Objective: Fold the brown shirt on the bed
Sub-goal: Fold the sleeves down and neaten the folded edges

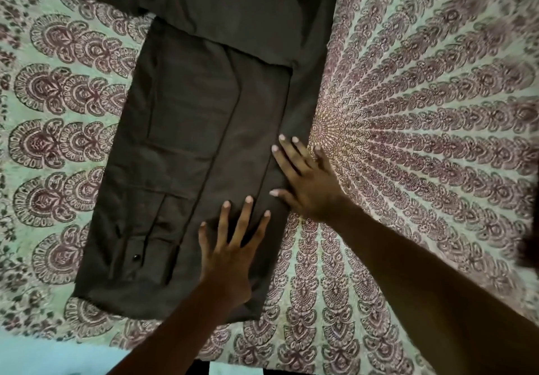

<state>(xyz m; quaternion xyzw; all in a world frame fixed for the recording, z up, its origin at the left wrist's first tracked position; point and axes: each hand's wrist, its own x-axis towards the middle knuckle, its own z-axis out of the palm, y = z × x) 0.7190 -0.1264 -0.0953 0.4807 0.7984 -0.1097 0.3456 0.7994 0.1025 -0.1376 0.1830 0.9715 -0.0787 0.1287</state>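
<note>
The brown shirt lies flat on the bed, over its patterned bedspread, with one side folded in and a long sleeve laid down along the body. The left hand presses on the shirt near the hem. The right hand rests across the folded edge, partly on the bedspread. Each grip is wide, fingers straight and spread, holding nothing.

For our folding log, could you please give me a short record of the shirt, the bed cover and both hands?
brown shirt: flat on the bed, partly folded lengthwise, one sleeve out at upper left
bedspread: patterned, under the shirt
left hand: flat, fingers spread, pressing the shirt's lower right part
right hand: flat, fingers spread, across the shirt's right edge
button: dark, near the hem
</note>
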